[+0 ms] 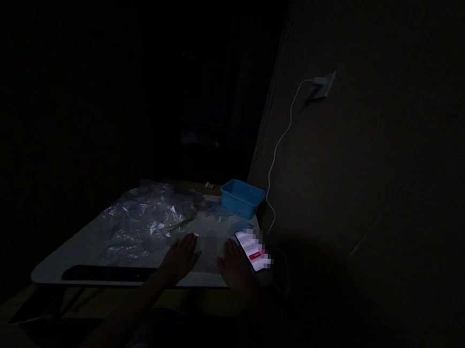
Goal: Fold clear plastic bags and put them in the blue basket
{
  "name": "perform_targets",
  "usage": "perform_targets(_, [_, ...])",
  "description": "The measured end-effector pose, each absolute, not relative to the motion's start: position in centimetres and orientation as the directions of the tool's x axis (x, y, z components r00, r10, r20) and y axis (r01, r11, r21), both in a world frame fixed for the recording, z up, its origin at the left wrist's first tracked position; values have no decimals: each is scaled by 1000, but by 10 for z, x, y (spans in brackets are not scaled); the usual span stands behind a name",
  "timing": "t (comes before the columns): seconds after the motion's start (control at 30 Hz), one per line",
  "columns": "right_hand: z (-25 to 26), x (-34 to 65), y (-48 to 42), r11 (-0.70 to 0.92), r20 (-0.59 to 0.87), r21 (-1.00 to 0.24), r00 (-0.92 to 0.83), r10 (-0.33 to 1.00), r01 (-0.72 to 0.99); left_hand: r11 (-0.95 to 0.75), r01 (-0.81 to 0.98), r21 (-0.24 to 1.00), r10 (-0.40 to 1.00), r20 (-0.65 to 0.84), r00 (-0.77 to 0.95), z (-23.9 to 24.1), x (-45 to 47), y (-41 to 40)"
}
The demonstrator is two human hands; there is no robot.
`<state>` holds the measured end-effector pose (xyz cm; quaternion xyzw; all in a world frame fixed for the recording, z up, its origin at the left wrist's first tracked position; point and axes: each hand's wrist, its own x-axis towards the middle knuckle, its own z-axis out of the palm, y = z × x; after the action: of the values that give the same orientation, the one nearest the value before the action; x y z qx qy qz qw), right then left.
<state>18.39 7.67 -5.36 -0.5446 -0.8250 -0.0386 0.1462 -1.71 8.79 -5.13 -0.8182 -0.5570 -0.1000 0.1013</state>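
With the left hand and right hand lying flat, fingers slightly spread, even pressure should keep the thin, translucent, seemingly plastic sheet between their fingertips smooth.

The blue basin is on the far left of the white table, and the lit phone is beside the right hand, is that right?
Not quite: the head view shows the blue basin at the far right of the white table, not the far left. The lit phone is indeed beside the right hand.
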Motion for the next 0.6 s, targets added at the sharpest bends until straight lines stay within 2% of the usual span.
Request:
perform_targets(0.1, [-50,184,79,425,265,-102,-388,883,899,-337,937,-88,897,272,348,-50,-17,88])
perform_targets(0.27, [-45,184,80,430,238,-105,-398,886,897,-347,936,-55,903,252,349,-48,-20,87])
perform_targets(0.4, [-45,184,80,434,243,-107,-400,884,894,-438,898,-31,861,272,430,-53,-30,91])
perform_targets(0.47, [-46,184,79,429,247,-106,-394,885,897,-480,877,32,835,324,445,-56,-36,95])
perform_targets(0.6, [-48,183,80,421,268,-104,-382,885,901,-446,851,278,842,452,293,-58,-43,104])
